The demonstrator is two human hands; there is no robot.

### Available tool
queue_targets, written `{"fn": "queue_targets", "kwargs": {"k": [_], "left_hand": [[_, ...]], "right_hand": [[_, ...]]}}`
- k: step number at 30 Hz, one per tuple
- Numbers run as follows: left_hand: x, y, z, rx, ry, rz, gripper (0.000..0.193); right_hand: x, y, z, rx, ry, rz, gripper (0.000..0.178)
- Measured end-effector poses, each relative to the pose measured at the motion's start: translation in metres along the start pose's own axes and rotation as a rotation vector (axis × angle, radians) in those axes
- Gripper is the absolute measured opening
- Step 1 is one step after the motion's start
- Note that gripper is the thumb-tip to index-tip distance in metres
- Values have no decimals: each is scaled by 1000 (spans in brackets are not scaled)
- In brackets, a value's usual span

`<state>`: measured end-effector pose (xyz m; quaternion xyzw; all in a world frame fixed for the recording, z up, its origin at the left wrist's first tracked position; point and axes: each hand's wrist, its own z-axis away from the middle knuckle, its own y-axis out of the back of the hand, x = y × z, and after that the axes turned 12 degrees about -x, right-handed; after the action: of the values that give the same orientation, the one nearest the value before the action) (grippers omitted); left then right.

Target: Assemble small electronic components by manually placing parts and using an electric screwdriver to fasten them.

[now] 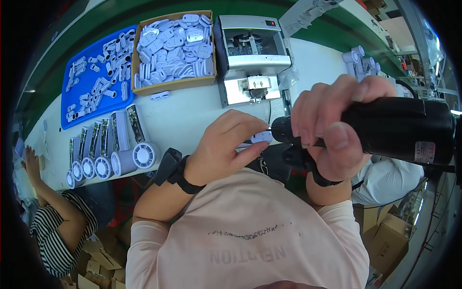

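Observation:
My right hand [332,125] is wrapped round a black electric screwdriver [399,127], held nearly level with its nose pointing left. My left hand [231,142] pinches a small pale lilac plastic part [261,137] between thumb and fingers, partly covered by them. The screwdriver's tip meets the part or comes very close to it; I cannot tell which. Beyond my hands stands a silver screw feeder [252,62] with loose screws inside. On the table to the left, several lilac handheld fan bodies [145,155] lie in a row with circuit boards showing in their opened handles.
A cardboard box [175,85] full of flat lilac covers sits left of the feeder. Beside it is a blue tray [72,103] of small parts. More fan bodies [356,58] stand at the far right. Another person's arm [43,185] reaches in at left; cartons [387,241] lie below right.

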<state>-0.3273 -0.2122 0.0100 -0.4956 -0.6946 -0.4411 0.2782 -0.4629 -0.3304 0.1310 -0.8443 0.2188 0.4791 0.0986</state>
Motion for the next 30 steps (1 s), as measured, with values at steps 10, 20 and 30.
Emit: {"fn": "queue_targets", "kwargs": {"k": [10,20,30], "left_hand": [[3,-8,-4,11,-32,-13,35],[-2,-7,10,-9,46,90,46],[-1,-5,10,14,50,88,47]], "right_hand": [[-7,-6,13,59,-8,-79,44],[56,17,-7,244,-43,93,35],[61,4,20,288,-426,81,33]]}}
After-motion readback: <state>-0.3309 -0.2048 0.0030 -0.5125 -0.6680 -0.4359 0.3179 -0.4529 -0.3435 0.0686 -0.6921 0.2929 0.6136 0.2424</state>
